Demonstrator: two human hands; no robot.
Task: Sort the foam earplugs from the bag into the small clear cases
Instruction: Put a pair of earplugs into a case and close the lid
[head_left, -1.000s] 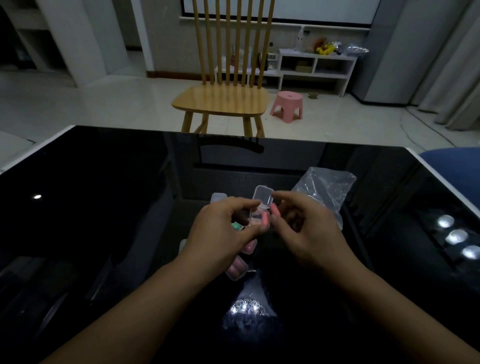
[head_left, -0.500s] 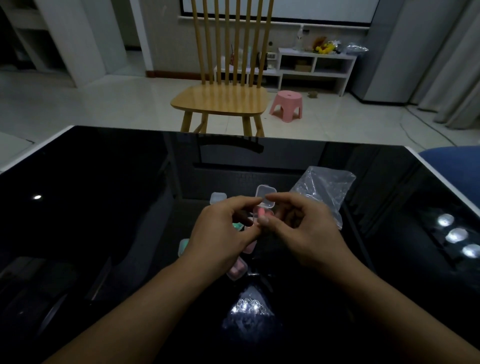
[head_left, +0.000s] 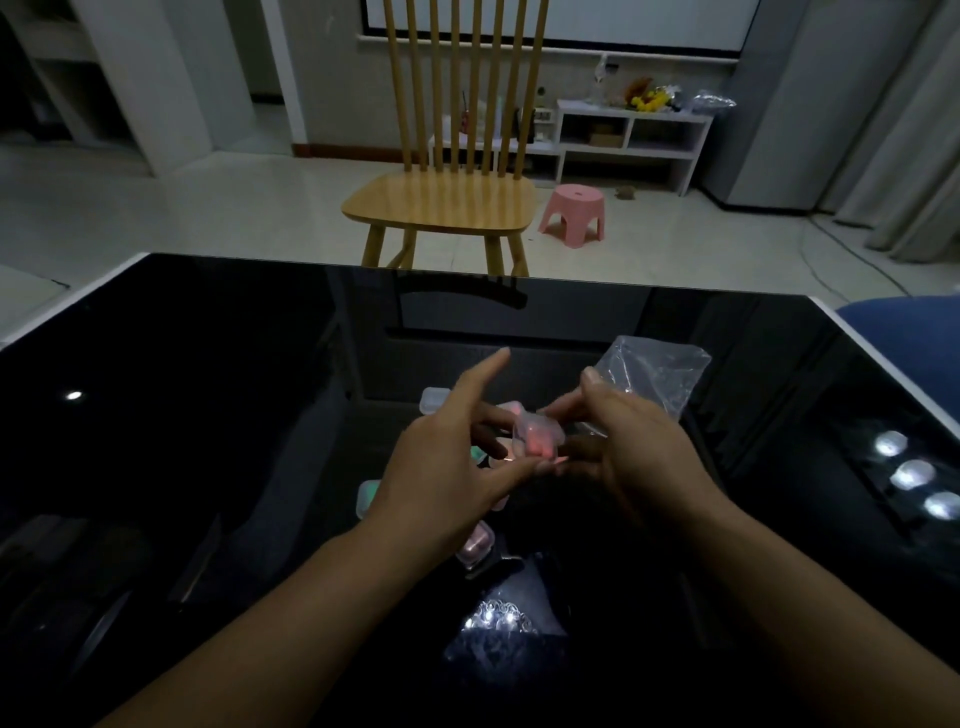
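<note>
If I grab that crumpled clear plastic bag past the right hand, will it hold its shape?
Probably not: the crumpled clear plastic bag looks thin and creased, so likely floppy. It seems nearly empty, so probably very light, and may slide on the glossy black table.

— What colours are seen around the glossy black table (head_left: 208, 415)?
— Pink is seen inside the clear case (head_left: 537, 439); beyond the table, a tan wooden chair (head_left: 441, 202) and pink stool (head_left: 574, 210).
</note>
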